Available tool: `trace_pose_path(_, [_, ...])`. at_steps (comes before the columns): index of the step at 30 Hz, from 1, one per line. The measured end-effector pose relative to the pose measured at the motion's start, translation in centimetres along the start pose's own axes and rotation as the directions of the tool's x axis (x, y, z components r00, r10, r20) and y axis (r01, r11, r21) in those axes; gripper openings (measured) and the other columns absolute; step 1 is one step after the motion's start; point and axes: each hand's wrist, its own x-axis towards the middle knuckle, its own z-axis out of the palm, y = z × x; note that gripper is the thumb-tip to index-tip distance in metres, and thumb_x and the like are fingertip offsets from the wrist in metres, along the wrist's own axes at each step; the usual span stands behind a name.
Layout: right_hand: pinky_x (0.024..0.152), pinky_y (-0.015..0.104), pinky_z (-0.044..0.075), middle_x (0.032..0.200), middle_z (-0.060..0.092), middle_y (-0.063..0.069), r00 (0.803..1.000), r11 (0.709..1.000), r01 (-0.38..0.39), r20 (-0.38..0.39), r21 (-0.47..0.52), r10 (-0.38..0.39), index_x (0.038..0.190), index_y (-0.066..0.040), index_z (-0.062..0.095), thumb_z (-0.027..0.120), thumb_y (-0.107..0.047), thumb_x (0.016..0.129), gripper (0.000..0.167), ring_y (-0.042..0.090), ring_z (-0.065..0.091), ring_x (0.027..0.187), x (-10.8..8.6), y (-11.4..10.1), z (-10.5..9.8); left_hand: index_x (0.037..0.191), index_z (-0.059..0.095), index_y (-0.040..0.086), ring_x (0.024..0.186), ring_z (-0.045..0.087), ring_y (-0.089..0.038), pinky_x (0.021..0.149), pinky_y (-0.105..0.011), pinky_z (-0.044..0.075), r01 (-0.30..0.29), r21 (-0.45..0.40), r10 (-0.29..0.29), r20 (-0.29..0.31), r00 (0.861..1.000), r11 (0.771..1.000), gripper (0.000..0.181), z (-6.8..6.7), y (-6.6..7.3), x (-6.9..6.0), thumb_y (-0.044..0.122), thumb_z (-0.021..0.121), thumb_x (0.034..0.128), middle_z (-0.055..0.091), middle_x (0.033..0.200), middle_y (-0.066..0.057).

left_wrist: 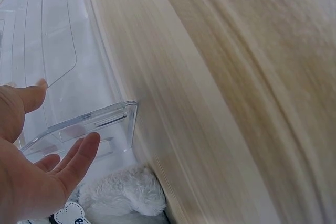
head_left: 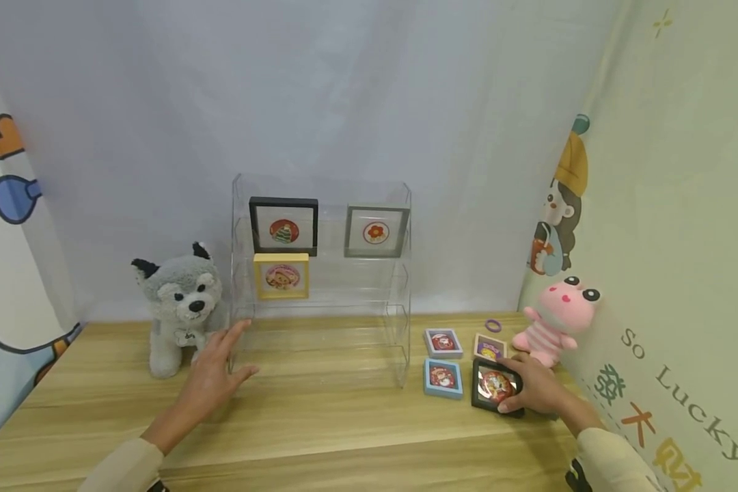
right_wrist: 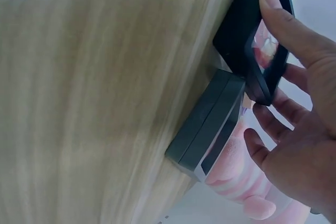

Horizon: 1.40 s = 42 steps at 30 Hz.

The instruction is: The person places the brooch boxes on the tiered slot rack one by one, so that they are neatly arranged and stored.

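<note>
In the head view my right hand [head_left: 531, 386] grips a black square frame [head_left: 476, 393] by its right side. The right wrist view shows the thumb on that black frame's [right_wrist: 236, 35] front and fingers at its edge; a dark grey-green frame [right_wrist: 202, 124] lies beside it, mostly hidden under my hand in the head view. My left hand [head_left: 212, 376], fingers spread, is at the left side of the clear tiered rack [head_left: 320, 342]. In the left wrist view the left hand [left_wrist: 42, 166] has its fingers apart near the rack's edge [left_wrist: 131, 114], holding nothing.
The rack holds a black frame [head_left: 313, 229], a grey frame [head_left: 347, 232] and a yellow frame [head_left: 283, 296]. Right of it lie a lilac frame [head_left: 429, 345], a blue frame [head_left: 443, 393], a beige frame [head_left: 488, 338] and a purple ring [head_left: 493, 326]. A plush dog [head_left: 184, 301] and pink plush [head_left: 562, 318] flank them.
</note>
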Motion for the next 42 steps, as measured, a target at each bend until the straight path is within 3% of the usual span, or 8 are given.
trace_pose_path(8, [0.097,0.068,0.042,0.130,0.049,0.035,0.996,0.993,0.014,-0.084,0.116,-0.004,0.134,0.006,0.050,0.098,-0.027,0.054,0.099,0.053,0.052,0.117,-0.1,-0.5,0.6,0.144,0.045,0.009,0.086,0.059,-0.034,0.067,-0.051,0.049,-0.003,0.011,0.003,-0.010,1.000,1.000,0.084,-0.3,-0.3,0.3,0.008,0.088,0.0729,0.058,0.116,-0.029])
trace_pose_path(12, [0.098,0.067,0.042,0.131,0.048,0.035,0.993,0.988,0.030,-0.115,0.154,-0.012,0.134,0.006,0.049,0.098,-0.018,0.052,0.099,0.052,0.050,0.120,-0.1,-0.8,0.7,0.145,0.043,0.010,0.094,0.062,-0.041,0.072,-0.055,0.052,0.010,0.004,-0.010,0.009,1.000,1.000,0.083,-0.4,-0.3,0.3,0.009,0.087,0.0749,0.057,0.119,-0.030])
trace_pose_path(21, [0.092,0.069,0.044,0.131,0.043,0.041,0.995,0.989,0.012,-0.100,0.150,0.003,0.140,0.002,0.050,0.095,-0.008,0.055,0.096,0.056,0.054,0.112,-0.8,-0.9,0.7,0.146,0.043,0.011,0.092,0.063,-0.042,0.072,-0.058,0.052,0.056,0.001,-0.056,0.041,0.998,0.998,0.083,-0.2,-0.1,-0.3,0.011,0.087,0.0752,0.057,0.120,-0.030])
trace_pose_path(28, [0.086,0.062,0.050,0.123,0.045,0.034,0.988,0.995,0.036,-0.150,0.094,-0.021,0.140,-0.001,0.052,0.093,-0.008,0.057,0.093,0.041,0.058,0.101,-0.9,-0.5,0.8,0.146,0.043,0.011,0.095,0.062,-0.044,0.074,-0.059,0.052,0.046,-0.005,-0.045,0.017,0.999,0.999,0.083,0.0,0.1,-0.4,0.010,0.086,0.0752,0.056,0.120,-0.030])
trace_pose_path(36, [0.079,0.049,0.050,0.117,0.047,0.031,0.977,0.993,0.078,-0.206,0.089,-0.058,0.139,-0.001,0.054,0.094,-0.006,0.056,0.092,0.034,0.057,0.096,-1.0,-0.1,1.0,0.146,0.043,0.011,0.099,0.062,-0.046,0.076,-0.061,0.052,0.050,-0.004,-0.050,0.014,0.999,0.999,0.082,-0.1,0.1,-0.3,0.010,0.086,0.0758,0.057,0.122,-0.030])
trace_pose_path(42, [0.075,0.040,0.049,0.112,0.054,0.024,0.980,0.992,0.085,-0.187,0.090,-0.067,0.142,-0.005,0.054,0.093,-0.006,0.057,0.093,0.026,0.056,0.093,-0.9,0.2,0.6,0.147,0.043,0.011,0.101,0.061,-0.046,0.077,-0.060,0.052,0.046,-0.012,-0.046,0.013,0.999,0.999,0.082,-0.1,0.1,-0.2,0.009,0.085,0.0770,0.056,0.122,-0.030])
